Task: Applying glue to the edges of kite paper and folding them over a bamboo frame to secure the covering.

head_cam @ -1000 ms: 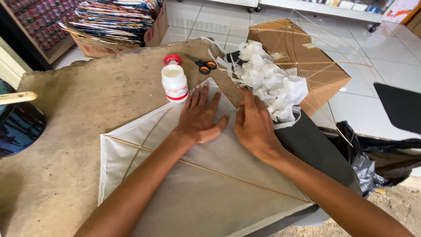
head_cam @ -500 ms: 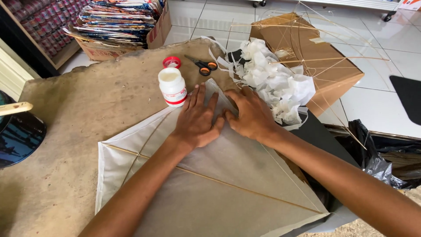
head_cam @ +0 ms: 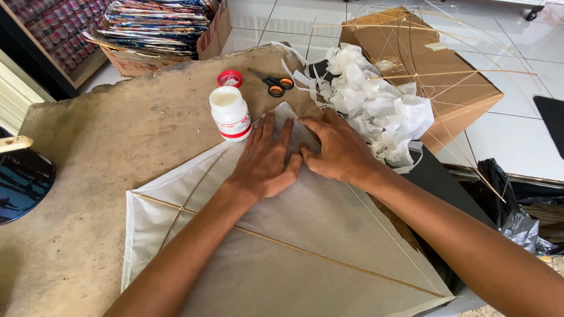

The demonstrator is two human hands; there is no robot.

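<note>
- We press our left hand (head_cam: pixel 267 161) flat, fingers spread and straight, on the upper corner of a white paper kite (head_cam: pixel 282 246); it grips nothing, the palm simply bears down on the sheet
- Our right hand (head_cam: pixel 338 149) lies just beside it, thumb touching the left hand's thumb side, fingers laid flat and pointing left along the kite's folded top edge near the tip; it too is open and holds nothing
- The kite lies face down on a worn brown work table (head_cam: pixel 100 176), its tip pointing away from us and its far corner hanging over the table's near right edge
- Thin bamboo sticks (head_cam: pixel 305 252) cross the paper: one runs from the left corner down to the right, another curves up toward the tip
- A white glue bottle (head_cam: pixel 230 113) with a red band stands uncapped just left of our left fingertips, and its red cap (head_cam: pixel 230 78) lies behind it on the table
- Orange-handled scissors (head_cam: pixel 271 83) lie beyond the bottle, near a heap of white paper scraps (head_cam: pixel 376 105) that sits just right of our right hand
- Behind the scraps, bare kite frames of stick and string (head_cam: pixel 446 64) rest on a brown cardboard box (head_cam: pixel 423 41)
- At the top left, a cardboard box holds a stack of colourful printed sheets (head_cam: pixel 158 20)
</note>
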